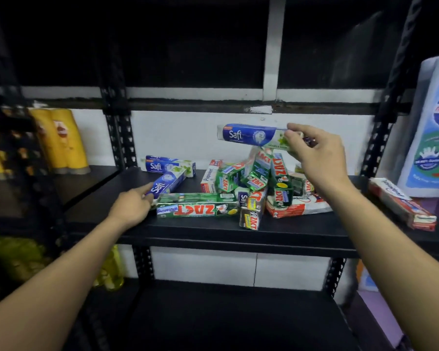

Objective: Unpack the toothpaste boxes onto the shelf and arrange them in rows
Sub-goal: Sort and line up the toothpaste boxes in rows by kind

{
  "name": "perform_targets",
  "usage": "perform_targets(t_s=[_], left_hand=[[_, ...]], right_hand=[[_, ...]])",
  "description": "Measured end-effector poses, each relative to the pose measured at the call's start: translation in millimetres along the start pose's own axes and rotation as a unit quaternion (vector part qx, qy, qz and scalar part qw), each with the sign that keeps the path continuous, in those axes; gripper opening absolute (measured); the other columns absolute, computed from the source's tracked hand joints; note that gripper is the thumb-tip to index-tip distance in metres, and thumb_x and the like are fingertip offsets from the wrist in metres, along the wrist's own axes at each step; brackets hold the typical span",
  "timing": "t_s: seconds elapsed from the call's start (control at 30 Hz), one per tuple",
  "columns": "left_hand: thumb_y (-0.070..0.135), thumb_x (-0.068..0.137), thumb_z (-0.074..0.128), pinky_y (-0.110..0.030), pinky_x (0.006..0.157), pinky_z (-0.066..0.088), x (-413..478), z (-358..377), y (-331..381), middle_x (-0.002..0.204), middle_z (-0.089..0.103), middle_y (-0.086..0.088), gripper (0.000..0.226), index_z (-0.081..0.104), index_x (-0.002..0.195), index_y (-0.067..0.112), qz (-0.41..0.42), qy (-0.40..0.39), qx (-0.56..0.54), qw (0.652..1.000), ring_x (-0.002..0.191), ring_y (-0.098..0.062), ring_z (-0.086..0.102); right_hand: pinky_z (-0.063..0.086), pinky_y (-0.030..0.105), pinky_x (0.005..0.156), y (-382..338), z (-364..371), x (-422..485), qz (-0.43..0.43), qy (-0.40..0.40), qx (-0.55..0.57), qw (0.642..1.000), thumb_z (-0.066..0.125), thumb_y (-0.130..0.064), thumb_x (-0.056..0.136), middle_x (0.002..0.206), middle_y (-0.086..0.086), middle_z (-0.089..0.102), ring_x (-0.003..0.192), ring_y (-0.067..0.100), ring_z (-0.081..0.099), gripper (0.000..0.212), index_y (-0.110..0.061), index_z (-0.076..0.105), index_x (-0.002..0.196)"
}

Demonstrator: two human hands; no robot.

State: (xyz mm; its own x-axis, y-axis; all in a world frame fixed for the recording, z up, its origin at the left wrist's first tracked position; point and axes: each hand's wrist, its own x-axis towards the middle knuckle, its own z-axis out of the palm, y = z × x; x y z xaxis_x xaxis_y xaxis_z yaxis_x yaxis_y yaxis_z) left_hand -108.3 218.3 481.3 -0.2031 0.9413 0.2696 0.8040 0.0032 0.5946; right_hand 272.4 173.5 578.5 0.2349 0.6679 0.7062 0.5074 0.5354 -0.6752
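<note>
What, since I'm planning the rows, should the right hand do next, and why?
Probably the right hand should carry its lifted Safi box left, beside the two Safi boxes by the left hand: same brand, already apart from the mixed pile.

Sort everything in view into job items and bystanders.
Job: blue Safi cardboard box in right hand; second blue Safi box at left hand; heap of green, red and white toothpaste boxes; black metal shelf.
Bystanders: yellow cylindrical canisters; big white-and-blue plastic bottle.

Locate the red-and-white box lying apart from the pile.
Head view, far right: the red-and-white box lies alone before the big white bottle, right of the pile.
</note>
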Motion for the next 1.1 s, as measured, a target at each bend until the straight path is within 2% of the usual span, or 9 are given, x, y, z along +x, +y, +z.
perform_targets(t_s=[0.13, 0.3, 0.5, 0.63, 0.73, 0.8, 0.9, 1.0, 1.1], left_hand=[[0.031, 0.097, 0.051, -0.038, 0.101, 0.047, -4.6, -13.3, -15.4, 0.127, 0.066, -0.013, 0.043, 0.055, 0.140, 0.028, -0.018, 0.014, 0.001, 1.000, 0.122, -0.032, 0.058], [0.034, 0.096, 0.049, -0.043, 0.098, 0.049, -11.5, -25.4, -34.1, 0.121, 0.069, -0.013, 0.037, 0.064, 0.129, 0.026, -0.026, 0.047, 0.011, 0.998, 0.118, -0.034, 0.059], [0.042, 0.095, 0.052, -0.036, 0.083, 0.051, -13.8, -32.4, -43.7, 0.097, 0.074, -0.010, 0.034, 0.075, 0.099, 0.018, -0.032, 0.088, 0.001, 0.996, 0.104, -0.033, 0.063], [0.054, 0.093, 0.055, -0.032, 0.097, 0.046, -15.3, -35.2, -44.9, 0.119, 0.071, 0.000, 0.046, 0.070, 0.122, 0.022, -0.030, 0.092, -0.051, 0.994, 0.118, -0.019, 0.060], [0.056, 0.092, 0.056, -0.032, 0.104, 0.044, -14.7, -32.5, -47.5, 0.127, 0.067, 0.002, 0.054, 0.064, 0.131, 0.019, -0.025, 0.094, -0.092, 0.991, 0.120, -0.015, 0.059], [0.056, 0.092, 0.056, -0.030, 0.104, 0.044, -16.9, -29.8, -43.6, 0.133, 0.063, 0.004, 0.057, 0.058, 0.137, 0.021, 0.001, 0.096, -0.116, 0.989, 0.121, -0.012, 0.058], [0.049, 0.097, 0.053, -0.013, 0.100, 0.037, -20.1, -26.2, -31.8, 0.138, 0.055, 0.017, 0.048, 0.050, 0.142, 0.034, 0.082, 0.084, -0.132, 0.984, 0.125, -0.003, 0.051], [0.053, 0.099, 0.041, -0.033, 0.117, 0.031, -17.4, -19.7, -25.2, 0.152, 0.043, 0.014, 0.048, 0.044, 0.145, 0.041, 0.190, 0.049, -0.054, 0.979, 0.142, -0.004, 0.035], [0.055, 0.097, 0.034, -0.045, 0.116, 0.031, -12.5, -13.8, -31.2, 0.150, 0.046, 0.012, 0.045, 0.054, 0.136, 0.045, 0.209, 0.024, 0.018, 0.978, 0.143, -0.010, 0.035]], right_hand=[[0.055, 0.039, 0.088, -30.7, 60.1, -15.4, -0.050, -0.087, -0.032, 0.994, 0.062, -0.045, 0.090, 0.098, -0.011, 0.072, 0.089, 0.006, 0.067, 0.030, -0.027, 0.073, 0.112], [0.046, 0.026, 0.092, -39.2, 132.0, -33.3, -0.101, -0.142, -0.116, 0.978, 0.063, -0.036, 0.092, 0.113, 0.003, 0.071, 0.100, 0.013, 0.062, 0.031, -0.017, 0.073, 0.115], [0.042, 0.028, 0.097, -36.1, 187.6, -47.8, -0.058, -0.168, -0.155, 0.972, 0.064, -0.045, 0.091, 0.117, 0.010, 0.067, 0.107, 0.022, 0.061, 0.042, -0.015, 0.071, 0.119], [0.044, 0.026, 0.101, -42.0, 200.7, -54.3, -0.026, -0.340, -0.098, 0.935, 0.060, -0.052, 0.091, 0.127, -0.002, 0.066, 0.116, 0.013, 0.060, 0.050, -0.017, 0.065, 0.127], [0.042, 0.032, 0.108, -40.9, 204.4, -57.2, -0.067, -0.389, -0.110, 0.912, 0.059, -0.052, 0.091, 0.135, -0.003, 0.061, 0.123, 0.014, 0.056, 0.053, -0.022, 0.058, 0.135], [0.039, 0.032, 0.109, -40.9, 202.6, -63.1, -0.088, -0.410, -0.159, 0.894, 0.057, -0.057, 0.090, 0.138, 0.001, 0.058, 0.130, 0.022, 0.050, 0.071, -0.023, 0.038, 0.149], [0.046, 0.039, 0.090, -35.3, 200.9, -78.9, -0.126, -0.410, -0.253, 0.867, 0.049, -0.067, 0.089, 0.103, 0.007, 0.063, 0.112, 0.032, 0.057, 0.088, -0.024, 0.010, 0.156], [0.045, 0.040, 0.094, -27.9, 191.9, -83.5, -0.140, -0.390, -0.242, 0.877, 0.045, -0.074, 0.086, 0.122, 0.006, 0.063, 0.114, 0.029, 0.056, 0.086, -0.027, 0.017, 0.152], [0.043, 0.040, 0.101, -23.7, 180.4, -85.9, -0.169, -0.404, -0.245, 0.865, 0.031, -0.086, 0.081, 0.136, -0.003, 0.057, 0.121, 0.021, 0.053, 0.085, -0.032, 0.036, 0.146]])
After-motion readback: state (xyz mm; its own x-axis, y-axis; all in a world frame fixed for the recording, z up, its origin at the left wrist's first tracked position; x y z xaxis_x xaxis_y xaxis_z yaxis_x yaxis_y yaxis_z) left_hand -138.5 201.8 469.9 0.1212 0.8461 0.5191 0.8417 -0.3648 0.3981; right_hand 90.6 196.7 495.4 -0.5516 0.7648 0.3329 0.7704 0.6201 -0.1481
